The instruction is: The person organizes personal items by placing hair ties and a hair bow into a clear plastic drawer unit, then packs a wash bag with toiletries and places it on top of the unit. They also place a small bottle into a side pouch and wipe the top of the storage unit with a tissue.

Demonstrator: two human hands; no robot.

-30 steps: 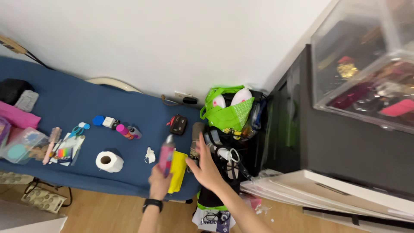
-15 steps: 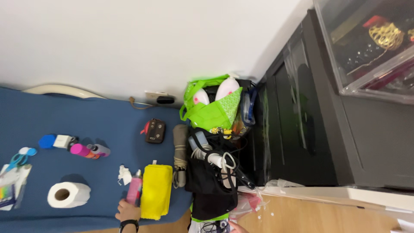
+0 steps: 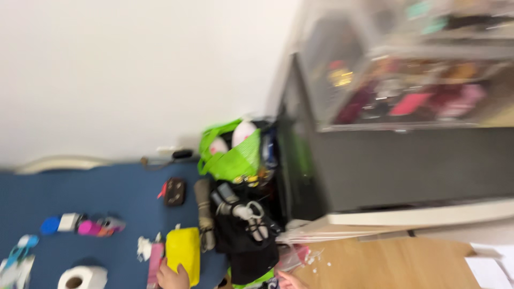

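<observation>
A: Since the earlier picture the view has swung right, so the blue surface (image 3: 112, 198) sits lower left and the left hand (image 3: 172, 277) now shows at the bottom edge, where only its wrist showed before.

B: What is that hand doing?

A: Its knuckles rest against the near end of the yellow pouch (image 3: 183, 251) and the pink flat item (image 3: 156, 258) just beside it. The fingers look curled, but blur hides whether they clamp anything; I cannot tell.

B: And the other one?

A: Only a sliver of the right hand (image 3: 290, 280) shows at the bottom edge, near the black bag (image 3: 243, 241). Its grip cannot be told.

B: Describe the pouch.

A: Soft, rectangular, bright yellow with rounded corners, lying flat at the near right edge of the blue surface.

B: Around it?

A: A tan roll (image 3: 204, 214) right of it, a dark small case (image 3: 175, 191) farther off, a white paper roll (image 3: 83, 277) to the left, a green mesh bag (image 3: 233, 155) beyond, then the dark cabinet (image 3: 396, 166).
</observation>
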